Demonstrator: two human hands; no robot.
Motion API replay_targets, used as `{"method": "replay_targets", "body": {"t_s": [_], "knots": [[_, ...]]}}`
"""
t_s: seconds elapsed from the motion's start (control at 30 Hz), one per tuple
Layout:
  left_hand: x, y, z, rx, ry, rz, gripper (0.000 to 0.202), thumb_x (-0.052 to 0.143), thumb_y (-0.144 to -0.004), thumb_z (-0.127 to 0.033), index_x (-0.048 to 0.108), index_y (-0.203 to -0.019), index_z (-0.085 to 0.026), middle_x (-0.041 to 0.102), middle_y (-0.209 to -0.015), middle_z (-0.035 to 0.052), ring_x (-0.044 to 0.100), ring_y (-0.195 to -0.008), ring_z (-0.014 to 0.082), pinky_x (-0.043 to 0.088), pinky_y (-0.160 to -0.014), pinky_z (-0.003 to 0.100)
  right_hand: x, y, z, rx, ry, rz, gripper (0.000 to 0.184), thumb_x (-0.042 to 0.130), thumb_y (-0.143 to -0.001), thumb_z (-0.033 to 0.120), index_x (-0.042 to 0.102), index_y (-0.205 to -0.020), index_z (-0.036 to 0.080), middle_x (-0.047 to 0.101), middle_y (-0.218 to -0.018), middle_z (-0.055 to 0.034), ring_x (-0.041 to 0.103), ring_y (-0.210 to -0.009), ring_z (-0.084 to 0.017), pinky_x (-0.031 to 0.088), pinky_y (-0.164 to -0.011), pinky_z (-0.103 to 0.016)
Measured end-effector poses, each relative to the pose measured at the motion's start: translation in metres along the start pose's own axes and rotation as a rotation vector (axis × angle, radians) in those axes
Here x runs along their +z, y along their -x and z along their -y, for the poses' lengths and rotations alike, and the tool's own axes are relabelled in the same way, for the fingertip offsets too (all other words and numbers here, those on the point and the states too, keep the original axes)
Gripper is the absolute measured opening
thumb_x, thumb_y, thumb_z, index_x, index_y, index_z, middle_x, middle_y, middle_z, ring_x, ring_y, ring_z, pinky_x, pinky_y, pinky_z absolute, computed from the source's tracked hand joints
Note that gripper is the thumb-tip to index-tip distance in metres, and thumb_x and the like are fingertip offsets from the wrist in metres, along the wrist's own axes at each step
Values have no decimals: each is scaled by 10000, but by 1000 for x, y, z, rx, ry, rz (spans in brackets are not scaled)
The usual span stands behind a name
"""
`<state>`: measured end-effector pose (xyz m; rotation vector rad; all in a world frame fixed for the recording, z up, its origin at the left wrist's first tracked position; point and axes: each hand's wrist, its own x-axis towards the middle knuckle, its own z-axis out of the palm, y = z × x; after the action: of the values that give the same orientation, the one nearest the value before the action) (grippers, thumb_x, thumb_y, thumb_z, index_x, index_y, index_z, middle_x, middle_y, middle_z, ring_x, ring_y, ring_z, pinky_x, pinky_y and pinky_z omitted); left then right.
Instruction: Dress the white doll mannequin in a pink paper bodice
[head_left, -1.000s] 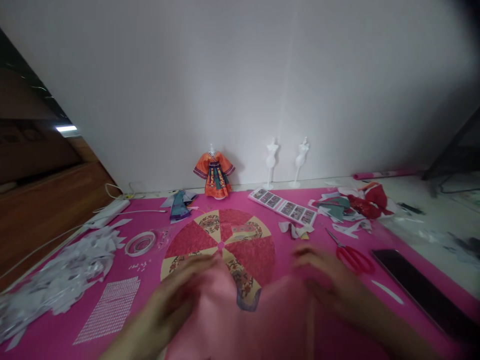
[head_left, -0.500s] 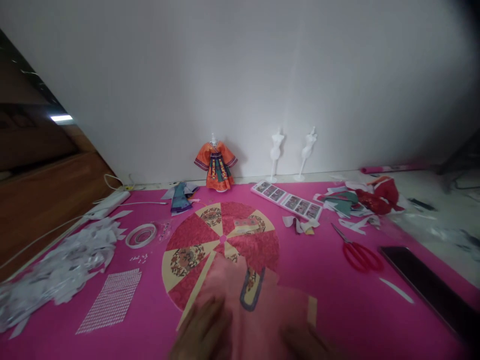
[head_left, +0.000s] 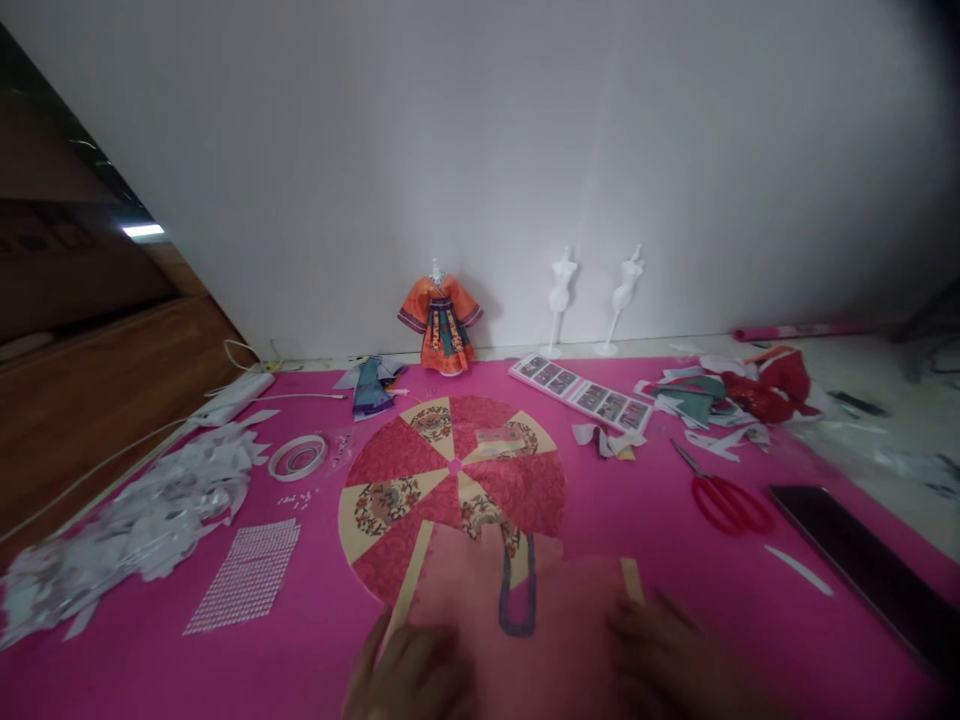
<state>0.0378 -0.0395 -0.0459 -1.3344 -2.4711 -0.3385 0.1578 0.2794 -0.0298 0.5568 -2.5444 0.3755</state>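
Note:
A pink paper piece (head_left: 517, 620) with a dark neckline outline lies on the pink mat (head_left: 675, 600), overlapping the near edge of a round red-and-cream patterned paper skirt (head_left: 450, 480). My left hand (head_left: 409, 675) rests on the pink piece's near left part, fingers spread flat. On its near right part lies my right hand (head_left: 667, 655), fingers also stretched out. Both hands are blurred and cut off by the bottom edge.
Red scissors (head_left: 724, 495) and a dark phone (head_left: 862, 565) lie to the right. A tape roll (head_left: 298, 457), a rhinestone sheet (head_left: 247, 575) and white paper scraps (head_left: 127, 520) lie to the left. A dressed doll stand (head_left: 441, 325), two bare white stands (head_left: 562, 295) and a sticker sheet (head_left: 581, 395) sit at the back.
Both hands have drawn back toward me, from beside the round skirt to the near edge of the pink piece. The pink piece now lies flatter on the mat.

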Motion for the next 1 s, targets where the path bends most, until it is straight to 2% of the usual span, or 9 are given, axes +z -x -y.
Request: {"method": "replay_targets", "body": {"t_s": [0.03, 0.1, 0.2, 0.33, 0.47, 0.63, 0.73, 0.83, 1.0], "knots": [[-9, -15, -2, 40, 87, 54, 103, 599, -843, -300, 651, -923, -339, 688, -911, -53, 608, -888, 184, 177, -1051, 397, 3, -7, 3, 13, -14, -52, 125, 591, -858, 225, 681, -945, 224, 744, -985, -73, 708, -910, -206, 548, -882, -304], [-24, -49, -4, -132, 235, 146, 146, 493, -906, -243, 633, -881, -274, 655, -917, -9, 579, -859, 194, 326, -903, 380, 7, -22, 10, 26, -50, -85, 168, 582, -838, 159, 661, -973, 218, 741, -978, -66, 698, -926, -203, 489, -973, -348], [-33, -101, -1, -290, 438, 196, 179, 450, -905, -224, 628, -925, -232, 616, -994, 59, 531, -947, 245, 354, -851, 393, 9, -41, 22, 61, -115, -59, 228, 572, -808, 100, 654, -985, 218, 734, -968, -55, 686, -924, -200, 459, -993, -368], [-21, -139, 16, -235, 546, 254, 116, 526, -797, -151, 616, -843, -208, 596, -893, 44, 510, -851, 221, 354, -758, 354, 8, -56, 24, 251, -262, -12, 277, 500, -849, 127, 656, -1054, 226, 690, -1069, -89, 646, -994, -211, 502, -900, -349], [-10, -139, 28, -207, 698, 294, 171, 550, -634, -25, 534, -670, -191, 544, -751, -5, 470, -725, 168, 324, -662, 305, 13, -87, 16, 470, -432, 131, 369, 470, -856, 133, 626, -1160, 271, 649, -1167, -75, 615, -1049, -225, 500, -875, -352], [-12, -130, 28, -259, 977, 286, 118, 558, -737, -75, 548, -753, -191, 599, -851, 14, 535, -806, 168, 392, -719, 290, 35, -136, 12, 491, -839, 219, 397, 513, -709, 34, 624, -1042, 220, 658, -893, -12, 616, -806, -168, 478, -688, -253], [-12, -130, 28, -321, 1119, 276, 39, 581, -787, -151, 564, -771, -182, 605, -826, 22, 556, -789, 170, 415, -717, 296, 57, -139, 10, 559, -1077, 161, 528, 513, -660, 6, 578, -1139, 218, 644, -859, 7, 592, -697, -127, 429, -569, -202], [-9, -131, 28, -384, 1215, 256, 42, 601, -786, -167, 573, -815, -177, 600, -834, 17, 558, -805, 170, 413, -732, 298, 73, -131, 9, 649, -1145, 49, 502, 561, -699, 47, 566, -1171, 215, 613, -806, 12, 568, -650, -113, 420, -549, -204], [-2, -126, 29, -455, 1316, 229, 147, 618, -773, -171, 582, -915, -183, 583, -850, 7, 537, -789, 159, 392, -690, 287, 69, -131, 13, 793, -1108, -22, 376, 649, -766, 182, 568, -1133, 193, 523, -710, 34, 522, -601, -103, 397, -523, -211]]}}
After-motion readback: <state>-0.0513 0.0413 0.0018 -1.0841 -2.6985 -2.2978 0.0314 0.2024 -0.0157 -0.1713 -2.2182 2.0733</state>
